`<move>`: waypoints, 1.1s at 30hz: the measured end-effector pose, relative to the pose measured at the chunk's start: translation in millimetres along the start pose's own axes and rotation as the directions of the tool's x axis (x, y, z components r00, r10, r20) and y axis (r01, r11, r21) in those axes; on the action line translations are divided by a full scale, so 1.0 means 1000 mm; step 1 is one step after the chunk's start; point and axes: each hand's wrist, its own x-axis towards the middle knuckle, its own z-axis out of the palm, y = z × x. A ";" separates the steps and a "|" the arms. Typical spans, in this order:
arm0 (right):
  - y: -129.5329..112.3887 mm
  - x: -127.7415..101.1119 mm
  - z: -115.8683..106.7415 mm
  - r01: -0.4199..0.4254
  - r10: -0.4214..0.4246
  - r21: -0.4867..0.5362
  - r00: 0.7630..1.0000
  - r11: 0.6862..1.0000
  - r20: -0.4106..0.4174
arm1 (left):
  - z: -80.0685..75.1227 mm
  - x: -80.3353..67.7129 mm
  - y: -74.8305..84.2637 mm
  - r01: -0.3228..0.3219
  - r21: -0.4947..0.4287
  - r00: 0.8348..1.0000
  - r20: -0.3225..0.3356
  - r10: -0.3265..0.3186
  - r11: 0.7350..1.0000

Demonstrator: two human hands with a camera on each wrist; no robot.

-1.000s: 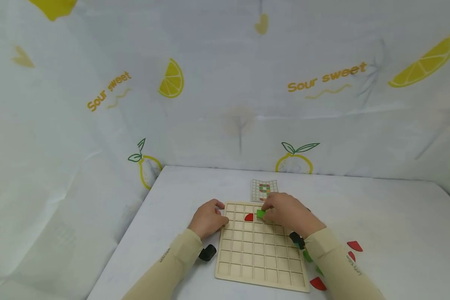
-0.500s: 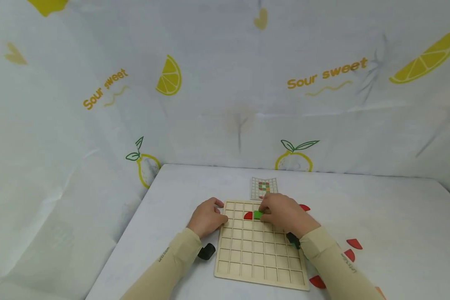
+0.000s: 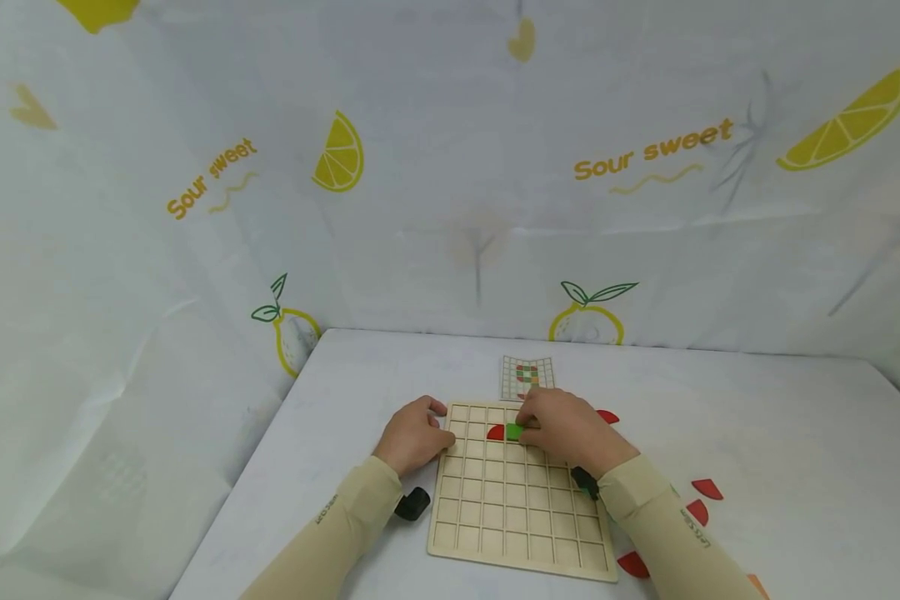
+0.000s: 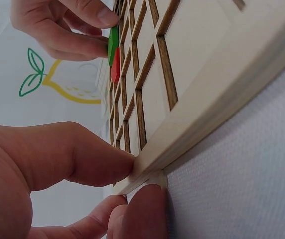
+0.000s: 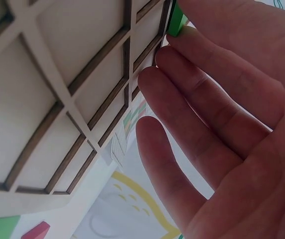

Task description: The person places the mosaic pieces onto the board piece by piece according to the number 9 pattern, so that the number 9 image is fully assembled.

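Observation:
A wooden grid board [image 3: 495, 492] lies flat on the white table. My left hand [image 3: 414, 437] grips its far left corner; in the left wrist view the thumb [image 4: 97, 159] presses on the rim and the fingers curl against its side. My right hand [image 3: 573, 425] pinches a green square tile [image 3: 514, 432] between thumb and index finger, at a cell in the second row from the far edge. Directly left of that tile a red quarter-round tile [image 3: 496, 432] sits in its cell. The right hand's other fingers [image 5: 182, 104] are loosely bent beside the board.
Behind the board lies a printed pattern card [image 3: 527, 375], partly covered by the right hand. Loose red tiles [image 3: 707, 489] and an orange piece [image 3: 757, 586] lie to the right, some hidden by the sleeve. A lemon-printed sheet [image 3: 450, 167] hangs behind the table.
My right hand has brought the green tile slightly left and lowered it onto the cell beside the red tile. The left hand keeps its place at the board's corner.

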 end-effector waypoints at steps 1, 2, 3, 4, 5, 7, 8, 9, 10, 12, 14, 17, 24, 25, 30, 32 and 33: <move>0.000 0.000 0.000 0.000 0.000 -0.002 1.000 1.000 0.000 | 0.000 0.000 0.000 0.000 0.000 1.000 0.000 0.000 1.000; 0.000 0.000 0.000 0.001 -0.001 -0.005 1.000 1.000 0.000 | 0.000 0.000 0.000 -0.001 0.000 1.000 -0.001 0.001 1.000; 0.000 0.000 0.001 0.002 -0.002 -0.008 1.000 1.000 -0.001 | 0.000 0.000 0.000 -0.001 0.001 1.000 -0.001 0.001 1.000; 0.000 0.000 0.001 0.003 -0.003 -0.012 1.000 1.000 -0.003 | 0.000 0.000 0.000 -0.001 0.003 1.000 -0.002 0.001 1.000; 0.000 0.001 0.001 0.005 -0.005 -0.015 1.000 1.000 -0.004 | 0.000 0.000 0.000 0.000 0.004 1.000 -0.001 0.000 1.000; 0.000 0.001 0.001 0.010 -0.011 -0.023 1.000 1.000 -0.009 | -0.001 -0.001 0.000 0.002 0.006 1.000 -0.003 -0.002 1.000; 0.000 0.001 0.002 0.013 -0.013 -0.026 1.000 1.000 -0.012 | -0.001 -0.001 0.000 0.002 0.008 1.000 -0.003 -0.002 1.000; 0.000 0.002 0.002 0.016 -0.016 -0.030 1.000 0.999 -0.014 | -0.001 -0.001 0.000 0.002 0.010 1.000 -0.005 -0.002 1.000; 0.000 0.002 0.002 0.019 -0.019 -0.033 1.000 0.999 -0.016 | -0.001 -0.001 0.000 0.003 0.011 1.000 -0.006 -0.003 1.000; -0.001 0.002 0.002 0.022 -0.022 -0.035 1.000 0.999 -0.020 | -0.001 -0.001 0.000 0.003 0.014 1.000 -0.008 -0.003 1.000; -0.001 0.002 0.001 0.022 -0.023 -0.037 1.000 0.999 -0.021 | -0.001 0.000 0.000 0.003 0.017 1.000 -0.008 -0.003 1.000; -0.001 0.002 0.001 0.020 -0.021 -0.037 1.000 0.999 -0.021 | -0.001 0.000 0.000 0.005 0.018 1.000 -0.008 -0.005 1.000; -0.001 0.001 0.000 0.018 -0.018 -0.041 1.000 0.999 -0.017 | 0.000 0.000 0.001 0.004 0.013 1.000 -0.005 -0.004 1.000; -0.001 0.001 0.000 0.017 -0.018 -0.042 1.000 0.999 -0.015 | 0.000 0.000 0.001 0.004 0.013 1.000 -0.005 -0.004 1.000; -0.001 0.001 0.000 0.010 -0.011 -0.038 1.000 0.999 -0.005 | 0.000 0.000 0.001 0.006 0.006 1.000 -0.002 -0.006 1.000; -0.001 0.002 0.000 0.011 -0.011 -0.037 1.000 0.999 -0.006 | 0.000 0.000 0.001 0.006 0.002 1.000 -0.001 -0.006 1.000; -0.001 0.002 0.000 0.012 -0.012 -0.038 1.000 0.999 -0.006 | 0.000 0.000 0.001 0.006 0.002 1.000 -0.001 -0.006 1.000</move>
